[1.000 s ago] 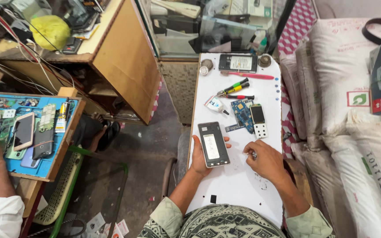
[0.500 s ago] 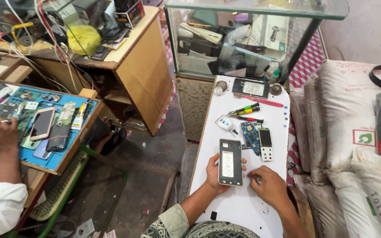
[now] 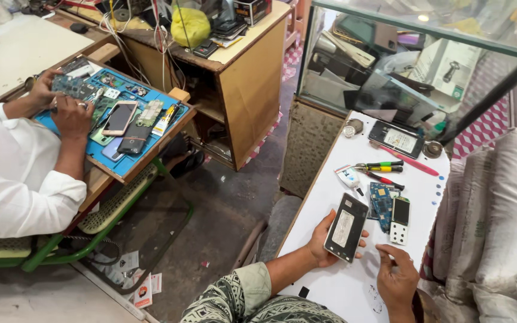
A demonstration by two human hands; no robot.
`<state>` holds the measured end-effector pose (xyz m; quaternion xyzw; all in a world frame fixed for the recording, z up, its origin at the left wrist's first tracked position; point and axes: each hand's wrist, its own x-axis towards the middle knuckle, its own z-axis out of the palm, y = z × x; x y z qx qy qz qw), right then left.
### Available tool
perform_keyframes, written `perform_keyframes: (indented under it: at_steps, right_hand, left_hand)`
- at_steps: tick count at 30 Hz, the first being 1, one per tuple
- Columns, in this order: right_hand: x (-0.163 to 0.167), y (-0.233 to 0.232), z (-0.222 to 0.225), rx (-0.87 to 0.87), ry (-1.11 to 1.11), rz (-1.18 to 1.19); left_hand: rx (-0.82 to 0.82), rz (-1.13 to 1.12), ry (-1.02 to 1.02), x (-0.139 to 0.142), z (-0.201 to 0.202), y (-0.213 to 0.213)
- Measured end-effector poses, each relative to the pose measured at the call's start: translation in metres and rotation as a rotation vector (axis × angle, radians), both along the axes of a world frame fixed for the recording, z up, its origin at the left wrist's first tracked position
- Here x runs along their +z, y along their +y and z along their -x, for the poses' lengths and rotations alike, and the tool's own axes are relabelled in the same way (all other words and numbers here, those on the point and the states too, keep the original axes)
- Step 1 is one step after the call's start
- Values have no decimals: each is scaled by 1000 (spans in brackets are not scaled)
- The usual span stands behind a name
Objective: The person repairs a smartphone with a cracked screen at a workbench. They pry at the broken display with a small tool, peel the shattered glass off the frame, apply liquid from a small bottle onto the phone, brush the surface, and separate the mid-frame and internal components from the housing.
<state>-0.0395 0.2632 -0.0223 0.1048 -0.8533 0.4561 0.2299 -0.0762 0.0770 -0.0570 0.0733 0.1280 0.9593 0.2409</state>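
My left hand [image 3: 321, 240] grips an opened dark phone body [image 3: 346, 227] with a pale inner plate, held tilted just above the white table [image 3: 342, 287]. My right hand [image 3: 397, 276] rests on the table to its right, fingers curled, fingertips pinched near the phone's lower corner; whether they hold a small part I cannot tell. Just beyond the phone lie a blue circuit board [image 3: 382, 204] and a small keypad phone [image 3: 400, 219].
Screwdrivers [image 3: 379, 166], a white glue tube [image 3: 350, 177], a red pen [image 3: 408, 161] and another phone [image 3: 396, 139] lie farther up the table before a glass cabinet [image 3: 414, 72]. At left, another person [image 3: 25, 161] works over a blue mat [image 3: 121, 128] with phones. Sacks [image 3: 498, 227] stand right.
The view has swung so more of the neighbouring bench and cabinet shows. My left hand has lifted the phone body off the table and tilted it; my right hand stays beside it.
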Motion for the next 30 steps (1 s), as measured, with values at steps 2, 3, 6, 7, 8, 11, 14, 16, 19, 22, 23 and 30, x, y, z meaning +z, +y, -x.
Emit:
perform_keyframes:
  at_steps: [2, 3, 6, 7, 8, 11, 14, 16, 19, 22, 23, 30]
  right_hand:
    - [-2, 2, 2, 26, 45, 10]
    - [-3, 3, 3, 25, -3, 30]
    - [-5, 2, 4, 22, -118, 64]
    - [-5, 2, 5, 24, -132, 56]
    - [-5, 2, 5, 27, -146, 47]
    - [-5, 2, 5, 28, -100, 30]
    - [-2, 3, 4, -5, -92, 14]
    - [2, 1, 1, 13, -22, 44]
    - [13, -7, -7, 33, 38, 66]
    - [28, -20, -17, 46, 86, 27]
    - [32, -26, -23, 37, 92, 4]
    - [49, -45, -39, 179, 147, -147]
  left_hand:
    - [-8, -10, 16, 2, 1, 0]
    - [-19, -31, 19, 3, 2, 0]
    - [-34, -46, 20, 4, 2, 1]
    - [-34, -43, 22, 4, 2, 1]
    - [-33, -43, 27, 3, 2, 2]
    - [-27, -35, 45, 1, 2, 3]
    - [-24, -3, 49, -1, 3, 4]
    - [-19, 30, 38, -3, 4, 4]
    - [-15, 80, 63, -5, 4, 5]
    - [-18, 149, 66, -10, 5, 6]
    - [-38, 100, 90, -12, 6, 5]
    - [-59, 137, 37, -18, -3, 1]
